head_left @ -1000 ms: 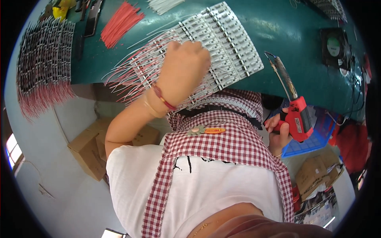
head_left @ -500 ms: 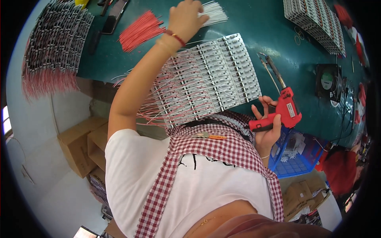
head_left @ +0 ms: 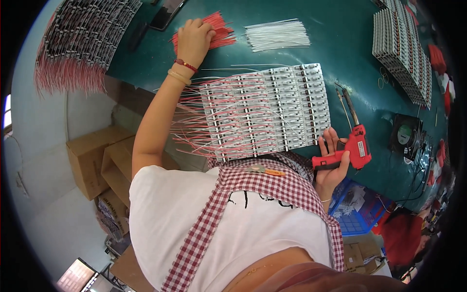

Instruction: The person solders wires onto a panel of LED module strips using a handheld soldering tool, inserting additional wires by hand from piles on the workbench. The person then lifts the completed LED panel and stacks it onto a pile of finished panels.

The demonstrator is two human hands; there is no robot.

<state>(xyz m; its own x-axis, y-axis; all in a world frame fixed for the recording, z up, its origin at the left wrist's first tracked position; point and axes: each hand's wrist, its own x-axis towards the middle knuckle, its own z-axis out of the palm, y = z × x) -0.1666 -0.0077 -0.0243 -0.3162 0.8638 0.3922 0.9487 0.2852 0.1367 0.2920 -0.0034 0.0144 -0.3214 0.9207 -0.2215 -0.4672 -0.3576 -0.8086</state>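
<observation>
My left hand (head_left: pixel 194 41) reaches over a pile of red wires (head_left: pixel 223 30) with its fingers curled down onto them; the fingertips are partly hidden. My right hand (head_left: pixel 333 163) holds a red soldering gun (head_left: pixel 359 146) by its handle, some fingers loosely raised, its metal tip pointing away from me. Between my hands, at the near table edge, lies a panel of light grey circuit boards (head_left: pixel 287 109) with rows of small parts. Red and white wires run across it and hang past its left side. To the right of the red pile is a bundle of white wires (head_left: pixel 277 35).
Stacked wired boards (head_left: pixel 87 39) stand far left, beside a phone (head_left: pixel 167 13). More stacked boards (head_left: pixel 401 53) are at the far right, with rubber bands (head_left: pixel 383 78) near them. A black fan (head_left: pixel 404 136) and cables lie right. A blue crate (head_left: pixel 357 214) and cardboard boxes (head_left: pixel 92 160) sit below.
My left hand has moved left from the white wires to the red pile. My right hand still holds the soldering gun. The whole view has shifted.
</observation>
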